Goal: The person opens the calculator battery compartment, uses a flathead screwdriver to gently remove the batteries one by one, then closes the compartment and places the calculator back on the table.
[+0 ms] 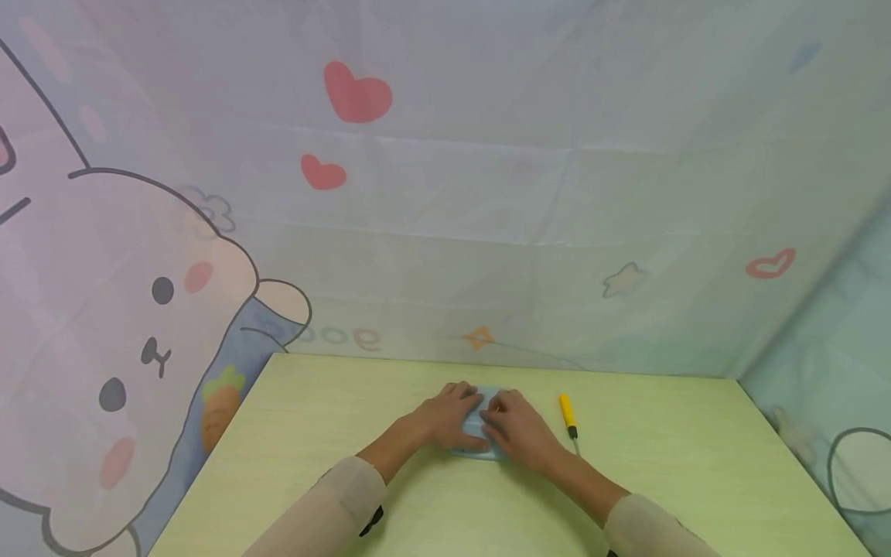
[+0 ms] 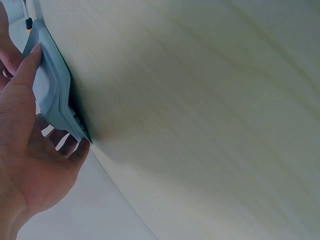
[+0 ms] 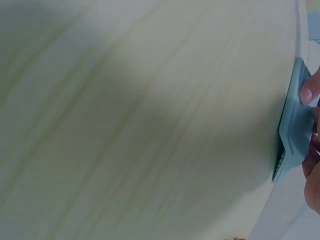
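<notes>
A light blue plastic device (image 1: 476,424), with a stepped body and small slots near one corner, lies on the table between both hands. My left hand (image 1: 448,418) grips its left side. In the left wrist view the thumb (image 2: 31,65) presses on the upper face, while the other fingers reach round the far edge. On the right side my right hand (image 1: 525,433) holds the device with curled fingers, their tips close together over its top. Part of this hand (image 3: 312,192) shows at the device's edge in the right wrist view; its palm hides what lies under the fingertips.
A screwdriver (image 1: 567,414) with a yellow handle and black collar lies just right of the right hand, its shaft toward me. The pale wood-grain table (image 1: 334,402) ends at a printed cloth (image 1: 445,255) behind, with another cloth on the right side.
</notes>
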`<state>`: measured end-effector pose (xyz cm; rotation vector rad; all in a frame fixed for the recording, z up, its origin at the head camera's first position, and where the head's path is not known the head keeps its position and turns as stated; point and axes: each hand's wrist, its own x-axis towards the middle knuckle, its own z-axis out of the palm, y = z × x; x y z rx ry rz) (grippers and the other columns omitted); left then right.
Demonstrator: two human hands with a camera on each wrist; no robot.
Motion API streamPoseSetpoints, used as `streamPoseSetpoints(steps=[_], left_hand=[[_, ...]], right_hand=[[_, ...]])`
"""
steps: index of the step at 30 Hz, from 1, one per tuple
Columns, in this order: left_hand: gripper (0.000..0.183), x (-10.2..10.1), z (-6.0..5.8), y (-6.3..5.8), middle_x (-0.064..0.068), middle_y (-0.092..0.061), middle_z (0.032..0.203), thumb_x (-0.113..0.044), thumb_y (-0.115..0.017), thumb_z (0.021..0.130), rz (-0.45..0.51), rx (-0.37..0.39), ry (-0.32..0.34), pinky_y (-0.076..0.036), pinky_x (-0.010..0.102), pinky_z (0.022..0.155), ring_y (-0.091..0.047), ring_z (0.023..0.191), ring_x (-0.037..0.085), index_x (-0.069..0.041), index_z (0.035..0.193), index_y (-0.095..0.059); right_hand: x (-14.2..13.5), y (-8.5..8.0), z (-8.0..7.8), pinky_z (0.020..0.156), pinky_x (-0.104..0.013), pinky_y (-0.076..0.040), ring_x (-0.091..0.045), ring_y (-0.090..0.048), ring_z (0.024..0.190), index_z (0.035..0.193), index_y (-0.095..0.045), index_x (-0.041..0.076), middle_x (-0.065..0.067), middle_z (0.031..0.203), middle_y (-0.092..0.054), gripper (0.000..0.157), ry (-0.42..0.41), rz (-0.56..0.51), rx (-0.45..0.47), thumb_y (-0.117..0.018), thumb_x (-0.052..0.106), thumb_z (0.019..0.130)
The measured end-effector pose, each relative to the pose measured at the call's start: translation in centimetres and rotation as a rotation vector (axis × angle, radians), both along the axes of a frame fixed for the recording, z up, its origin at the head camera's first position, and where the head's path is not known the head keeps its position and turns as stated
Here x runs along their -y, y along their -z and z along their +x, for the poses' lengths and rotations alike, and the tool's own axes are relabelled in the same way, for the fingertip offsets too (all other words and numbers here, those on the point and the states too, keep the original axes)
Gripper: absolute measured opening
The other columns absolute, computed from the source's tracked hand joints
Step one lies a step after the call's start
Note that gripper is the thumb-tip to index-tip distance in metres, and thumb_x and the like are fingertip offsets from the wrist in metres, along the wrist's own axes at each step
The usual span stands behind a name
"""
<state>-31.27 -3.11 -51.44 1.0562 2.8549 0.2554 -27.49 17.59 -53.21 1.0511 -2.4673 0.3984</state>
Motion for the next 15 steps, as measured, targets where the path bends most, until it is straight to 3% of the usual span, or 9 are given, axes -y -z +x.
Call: streamPoseSetpoints(steps=[4,10,15], left_hand=[[0.089,-0.1,0.0,0.1,0.003,-0.036,0.152,-0.071,-0.059,0.085,-0.004,-0.021,-0.002,-0.048,0.040,0.094,-0.036,0.137,0.023,-0.016,0.152,-0.039],[0.091,-0.1,0.0,0.1,0.002,-0.035,0.152,-0.073,-0.058,0.084,-0.004,-0.015,-0.008,-0.048,0.042,0.096,-0.034,0.139,0.023,-0.016,0.152,-0.039],[0.093,-0.1,0.0,0.1,0.002,-0.034,0.153,-0.076,-0.056,0.083,-0.004,-0.006,-0.010,-0.047,0.042,0.098,-0.033,0.140,0.023,-0.017,0.153,-0.038]], right_hand=[[-0.3,0.0,0.2,0.085,-0.039,-0.044,-0.021,-0.050,0.099,0.118,-0.072,0.008,-0.002,0.109,-0.061,0.027,-0.007,0.050,-0.031,-0.067,0.021,0.095],[-0.9,-0.8,0.9,0.087,-0.042,-0.045,-0.023,-0.051,0.106,0.128,-0.066,0.010,-0.005,0.121,-0.059,0.034,0.015,0.125,0.052,-0.064,0.026,0.097],[-1.1,-1.8,1.6,0.089,-0.040,-0.046,-0.020,-0.049,0.108,0.126,-0.066,0.013,-0.001,0.121,-0.058,0.033,0.036,0.128,0.105,-0.065,0.030,0.097]])
